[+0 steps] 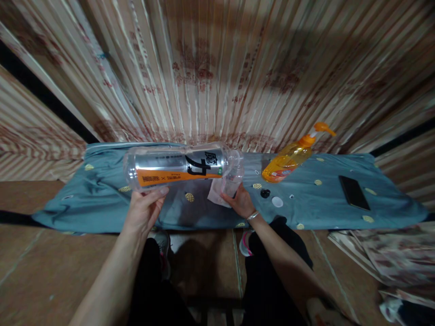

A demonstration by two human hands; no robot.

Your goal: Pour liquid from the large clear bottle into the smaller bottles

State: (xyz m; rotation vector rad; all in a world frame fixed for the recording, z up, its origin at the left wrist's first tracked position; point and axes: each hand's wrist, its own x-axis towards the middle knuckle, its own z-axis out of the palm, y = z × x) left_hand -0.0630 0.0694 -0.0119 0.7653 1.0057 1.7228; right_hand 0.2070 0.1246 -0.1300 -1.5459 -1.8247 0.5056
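Note:
A large clear plastic bottle [180, 166] with a silver and orange label lies sideways in the air above the teal cloth. My left hand [147, 206] grips its base end from below. My right hand [240, 201] is at the neck end, its fingers round a small clear plastic piece [232, 181] that meets or overlaps the neck; whether the two are joined I cannot tell. Under the neck, beside my right fingers, is a pale sheet or tissue [216, 195].
A pump bottle of orange liquid [287, 160] is right of my right hand. Near it are a small black object [265, 193] and a white disc [277, 202]. A black phone [354, 193] rests farther right on the teal cloth [319, 213]. A patterned curtain [204, 68] hangs behind.

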